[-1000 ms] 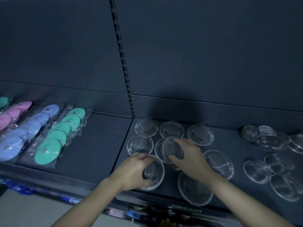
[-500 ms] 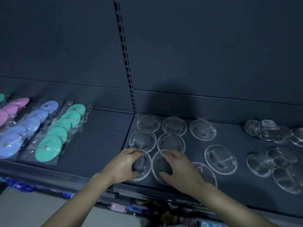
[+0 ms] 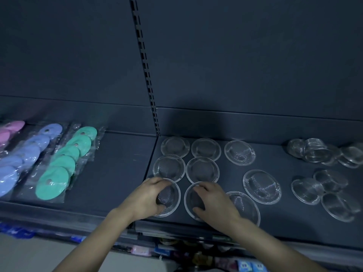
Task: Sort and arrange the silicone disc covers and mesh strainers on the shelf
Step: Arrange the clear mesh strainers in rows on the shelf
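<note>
Round metal mesh strainers lie dome-up on the dark shelf (image 3: 121,173). My left hand (image 3: 146,196) grips the front-left strainer (image 3: 170,195) by its dome. My right hand (image 3: 213,202) rests with curled fingers on the strainer beside it (image 3: 189,199). Behind them sit two neat rows of strainers (image 3: 202,169). Looser ones lie to the right (image 3: 261,186), one (image 3: 245,205) partly under my right wrist. On the left part of the shelf, bagged silicone disc covers lie in overlapping rows: green (image 3: 64,163), blue (image 3: 25,152) and pink (image 3: 9,130).
A loose heap of strainers (image 3: 322,154) and another cluster (image 3: 330,195) lie at the far right. A slotted upright (image 3: 146,71) divides the back panel. The shelf's front lip (image 3: 176,230) runs below my wrists, with packaged goods on a lower level.
My right hand carried a strainer from the middle row down to the front row, beside the one under my left hand. The view has shifted slightly.
</note>
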`<state>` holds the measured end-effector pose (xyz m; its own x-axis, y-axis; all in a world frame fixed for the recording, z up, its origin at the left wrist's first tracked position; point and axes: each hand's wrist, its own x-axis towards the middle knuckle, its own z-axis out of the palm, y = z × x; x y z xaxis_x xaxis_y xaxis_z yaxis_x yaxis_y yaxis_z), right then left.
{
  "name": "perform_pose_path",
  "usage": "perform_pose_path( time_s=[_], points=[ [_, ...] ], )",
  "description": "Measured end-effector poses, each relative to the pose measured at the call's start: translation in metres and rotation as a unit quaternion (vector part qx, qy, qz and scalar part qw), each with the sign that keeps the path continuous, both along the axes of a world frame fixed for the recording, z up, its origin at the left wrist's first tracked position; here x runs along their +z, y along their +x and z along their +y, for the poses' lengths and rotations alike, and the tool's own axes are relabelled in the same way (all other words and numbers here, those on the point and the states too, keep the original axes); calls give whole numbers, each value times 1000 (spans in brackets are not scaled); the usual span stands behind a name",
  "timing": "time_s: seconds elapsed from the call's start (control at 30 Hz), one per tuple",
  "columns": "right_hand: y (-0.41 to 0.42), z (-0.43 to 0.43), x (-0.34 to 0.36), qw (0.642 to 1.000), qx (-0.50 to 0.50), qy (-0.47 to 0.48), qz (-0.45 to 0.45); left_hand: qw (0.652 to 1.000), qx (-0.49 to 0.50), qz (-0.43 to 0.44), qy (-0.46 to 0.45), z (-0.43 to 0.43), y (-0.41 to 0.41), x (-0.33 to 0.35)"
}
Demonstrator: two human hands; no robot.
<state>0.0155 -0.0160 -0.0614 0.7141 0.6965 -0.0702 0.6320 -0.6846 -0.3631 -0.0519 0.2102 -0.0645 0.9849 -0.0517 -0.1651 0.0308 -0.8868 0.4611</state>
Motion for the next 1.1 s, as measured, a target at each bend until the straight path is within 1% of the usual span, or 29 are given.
perform_pose_path(
  time_s=[0.33, 0.43, 0.53, 0.6, 0.7, 0.8, 0.9, 1.0, 1.1],
  points=[
    [-4, 4, -2, 1000, -2, 6, -1, 1000, -4, -19, 5, 4, -2, -8],
    [-3, 2, 1, 1000, 2, 26, 11, 999, -11, -43, 6, 2, 0, -5],
    [0, -9, 6, 997, -33, 60, 19, 997, -17, -77, 9, -8, 3, 1],
    [6, -23, 10, 995, -65, 67, 20, 995, -24, -94, 10, -19, 8, 7],
    [21, -52, 14, 991, -116, 68, 10, 995, -33, -94, 4, -41, 18, 13],
    [37, -83, 17, 986, -164, 40, -9, 996, -57, -73, -11, -68, 31, 17],
    [52, -109, 17, 979, -201, -7, -34, 994, -89, -69, -9, -97, 47, 20],
    [63, -123, 15, 971, -234, -40, 9, 990, -133, -50, -13, -124, 60, 21],
    [71, -131, 14, 970, -232, -57, 50, 982, -188, -7, -6, -150, 67, 20]
  ],
)
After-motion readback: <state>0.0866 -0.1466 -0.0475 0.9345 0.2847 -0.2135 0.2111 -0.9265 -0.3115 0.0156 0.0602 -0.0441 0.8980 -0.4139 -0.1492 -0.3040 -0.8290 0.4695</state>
